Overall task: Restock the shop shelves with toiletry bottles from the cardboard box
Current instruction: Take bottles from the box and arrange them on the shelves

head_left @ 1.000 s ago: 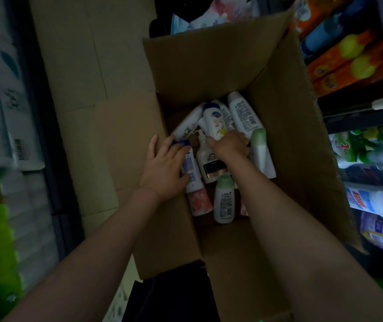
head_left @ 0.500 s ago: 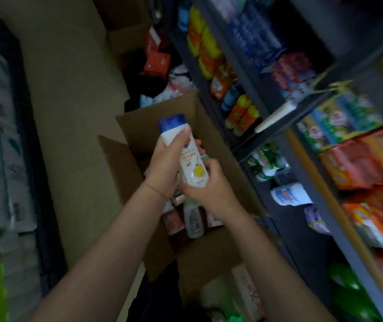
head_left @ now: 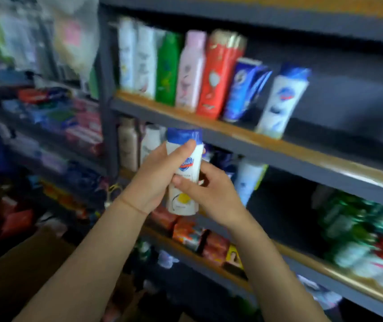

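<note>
White bottle (head_left: pixel 184 173) with a blue cap stands upright, held up in front of the shelves' middle tier. Left hand (head_left: pixel 155 180) wraps its left side, right hand (head_left: pixel 211 191) grips its lower right. On the upper shelf (head_left: pixel 239 135), a bottle row ends with a matching blue-capped bottle (head_left: pixel 281 101).

The left hand (head_left: pixel 149 182) and right hand (head_left: pixel 211 191) cover much of the label on the white plastic bottle with a blue cap (head_left: pixel 184 168). Motion blur smears the green packs (head_left: pixel 358 231) at right and the red and blue packets (head_left: pixel 69 122) at left; their print is unreadable.
</note>
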